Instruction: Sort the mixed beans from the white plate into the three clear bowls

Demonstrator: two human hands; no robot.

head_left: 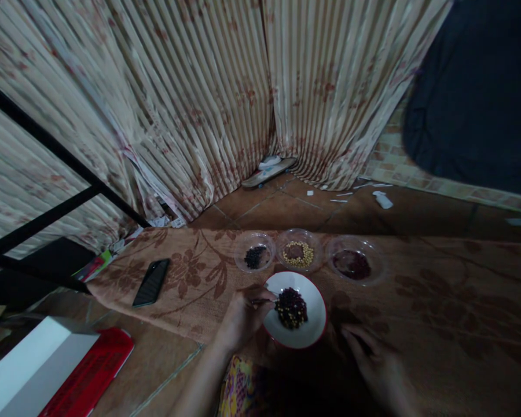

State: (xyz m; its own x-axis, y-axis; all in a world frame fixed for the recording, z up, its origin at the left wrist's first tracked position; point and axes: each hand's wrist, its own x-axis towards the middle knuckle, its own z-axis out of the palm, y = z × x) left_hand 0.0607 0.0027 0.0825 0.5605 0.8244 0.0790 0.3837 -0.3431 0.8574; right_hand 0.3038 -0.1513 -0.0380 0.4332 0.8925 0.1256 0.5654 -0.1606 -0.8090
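A white bowl with a red rim holds a mix of dark and yellow beans. At its left rim, my left hand is closed round the thin handle of what looks like a spoon, whose tip reaches the beans. To the right of the bowl, my right hand is low over the cloth in shadow, fingers loosely apart and holding nothing I can see. Behind the bowl are three clear plastic bowls: one with black beans, one with yellow beans and one with dark red beans.
A patterned brown cloth covers the low surface, with a phone lying at left. On the floor at lower left are a white box and a red packet. Striped curtains hang behind, and a skateboard pokes out beneath.
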